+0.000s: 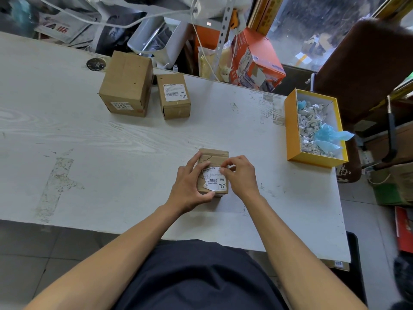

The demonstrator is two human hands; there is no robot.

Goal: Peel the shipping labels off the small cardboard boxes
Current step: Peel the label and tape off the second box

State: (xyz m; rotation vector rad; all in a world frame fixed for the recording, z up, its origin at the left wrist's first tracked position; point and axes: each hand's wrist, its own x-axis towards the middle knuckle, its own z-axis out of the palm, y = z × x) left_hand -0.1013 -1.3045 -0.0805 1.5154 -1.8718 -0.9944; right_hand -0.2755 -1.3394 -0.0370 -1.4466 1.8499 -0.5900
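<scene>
The left hand (190, 189) gripped the near box (213, 173), fingers curled round its left side, thumb at the near edge. The right hand (240, 175) pinched the label (215, 181) at its far right corner; the label's near left corner was already torn and lifted. Two boxes waited across the table (111, 142): a big box (126, 86) and a small box (174, 97), each with its label on. The yellow tray (292, 130) held crumpled scraps (312, 128) (probably labels already peeled). Judged progress: some done, one under way, two left.
</scene>
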